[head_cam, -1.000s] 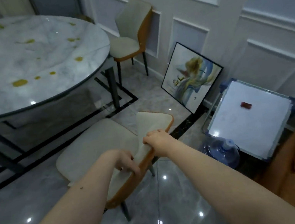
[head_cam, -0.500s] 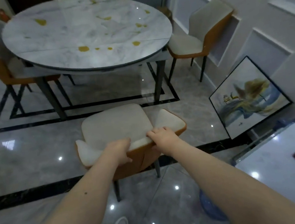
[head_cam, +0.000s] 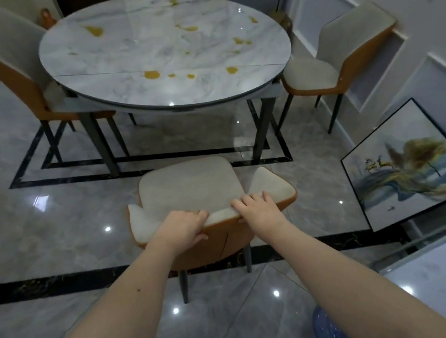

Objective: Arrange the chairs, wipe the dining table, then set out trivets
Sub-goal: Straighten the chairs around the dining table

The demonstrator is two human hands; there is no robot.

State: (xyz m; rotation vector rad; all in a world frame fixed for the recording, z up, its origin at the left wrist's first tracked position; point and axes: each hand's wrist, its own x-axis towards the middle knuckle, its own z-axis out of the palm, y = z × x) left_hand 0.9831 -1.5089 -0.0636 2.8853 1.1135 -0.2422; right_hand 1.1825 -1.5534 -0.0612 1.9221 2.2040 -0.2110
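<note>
The left hand (head_cam: 180,227) and right hand (head_cam: 256,207) each curl over the backrest top of the near chair (head_cam: 186,186), which stands on the floor facing the stained round counter (head_cam: 164,51), short of its edge.

Both bare arms stretched out front, hands clamped down side by side

Left hand (head_cam: 182,228) has fingers curled over the top with the thumb tucked underneath; right hand (head_cam: 258,208) sits just beside it, fingers spread flat and knuckles up. Forearms run straight in from the bottom corners, wrists pretty level.
</note>
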